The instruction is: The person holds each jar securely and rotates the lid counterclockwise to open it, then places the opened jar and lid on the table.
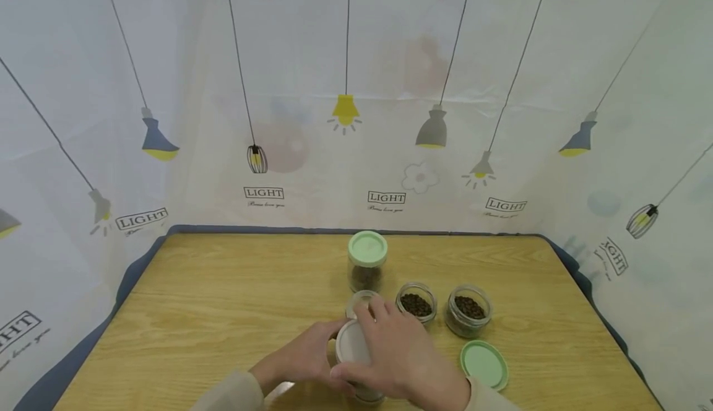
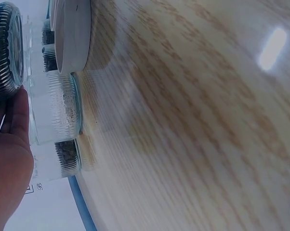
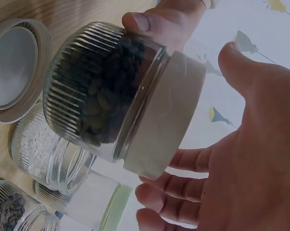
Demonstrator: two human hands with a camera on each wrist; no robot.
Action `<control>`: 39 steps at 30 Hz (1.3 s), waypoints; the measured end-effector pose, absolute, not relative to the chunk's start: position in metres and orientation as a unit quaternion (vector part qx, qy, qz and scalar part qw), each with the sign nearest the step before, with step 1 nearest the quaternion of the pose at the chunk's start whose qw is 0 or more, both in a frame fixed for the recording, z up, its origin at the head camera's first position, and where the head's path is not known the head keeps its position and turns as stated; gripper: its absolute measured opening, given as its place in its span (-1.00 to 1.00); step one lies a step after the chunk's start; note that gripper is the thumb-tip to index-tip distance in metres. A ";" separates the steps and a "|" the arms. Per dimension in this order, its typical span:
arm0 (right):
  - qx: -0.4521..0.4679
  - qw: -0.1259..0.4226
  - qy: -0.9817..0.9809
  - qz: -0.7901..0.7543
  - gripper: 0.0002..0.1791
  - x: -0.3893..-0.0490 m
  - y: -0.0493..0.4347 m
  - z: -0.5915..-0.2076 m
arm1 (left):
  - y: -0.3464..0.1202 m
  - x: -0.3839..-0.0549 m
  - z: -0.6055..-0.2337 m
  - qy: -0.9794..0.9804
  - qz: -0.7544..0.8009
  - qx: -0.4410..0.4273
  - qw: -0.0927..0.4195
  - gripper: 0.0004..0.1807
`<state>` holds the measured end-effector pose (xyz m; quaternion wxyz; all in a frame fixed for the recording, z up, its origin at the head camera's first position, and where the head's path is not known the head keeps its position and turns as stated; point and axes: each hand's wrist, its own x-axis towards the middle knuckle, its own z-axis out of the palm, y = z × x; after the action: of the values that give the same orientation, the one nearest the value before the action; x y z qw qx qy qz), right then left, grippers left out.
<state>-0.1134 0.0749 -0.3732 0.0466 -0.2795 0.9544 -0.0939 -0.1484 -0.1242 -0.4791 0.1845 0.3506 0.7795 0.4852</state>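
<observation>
My left hand [image 1: 303,355] grips a ribbed glass jar [image 3: 99,86] of dark beans, its fingers round the glass. A greyish-white lid [image 3: 171,113] sits on the jar's mouth. The right hand [image 1: 395,349] is spread over that lid. In the right wrist view its fingertips are right at the lid's edge, while the thumb stands apart from it. The jar is tilted in that view, and its base is lifted off the table in the left wrist view. Just beyond the hands is a jar with white grains [image 2: 64,106], partly hidden in the head view.
A second whitish lid [image 3: 17,67] lies on the wooden table [image 1: 223,293]. Two lidless jars hold dark contents, one nearer the middle [image 1: 416,306] and one to its right [image 1: 469,315]. A green-lidded jar [image 1: 367,259] stands behind; a loose green lid [image 1: 483,364] lies at right.
</observation>
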 end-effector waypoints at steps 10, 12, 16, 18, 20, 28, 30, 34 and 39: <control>-0.266 0.032 0.962 -0.055 0.07 -0.110 0.070 -0.379 | -0.124 -0.148 -0.478 0.794 0.470 0.347 0.171 -0.13; -0.270 0.027 0.961 -0.058 0.05 -0.109 0.070 -0.379 | -0.124 -0.148 -0.478 0.792 0.469 0.348 0.175 -0.13; -0.287 0.033 0.955 -0.071 -0.04 -0.110 0.072 -0.379 | -0.124 -0.148 -0.478 0.786 0.473 0.354 0.184 -0.13; -0.297 0.043 0.951 -0.078 -0.10 -0.112 0.073 -0.378 | -0.124 -0.148 -0.478 0.784 0.474 0.356 0.186 -0.11; -0.312 0.056 0.944 -0.090 -0.16 -0.114 0.074 -0.377 | -0.124 -0.148 -0.478 0.783 0.475 0.356 0.187 -0.11; -0.401 0.071 0.909 -0.090 -0.15 -0.122 0.083 -0.372 | -0.124 -0.147 -0.478 0.781 0.492 0.325 0.208 -0.21; -0.407 0.072 0.907 -0.086 -0.09 -0.122 0.084 -0.370 | -0.124 -0.147 -0.479 0.781 0.493 0.322 0.208 -0.20; -0.396 0.071 0.911 -0.094 -0.06 -0.120 0.084 -0.366 | -0.124 -0.146 -0.479 0.785 0.488 0.323 0.204 -0.18; -0.363 0.050 0.925 -0.099 -0.09 -0.119 0.084 -0.369 | -0.123 -0.148 -0.480 0.790 0.477 0.334 0.192 -0.18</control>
<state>-0.1186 0.0840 -0.3690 0.0499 -0.3633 0.9250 -0.0990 -0.1475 -0.1227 -0.4801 0.1925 0.3340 0.7899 0.4768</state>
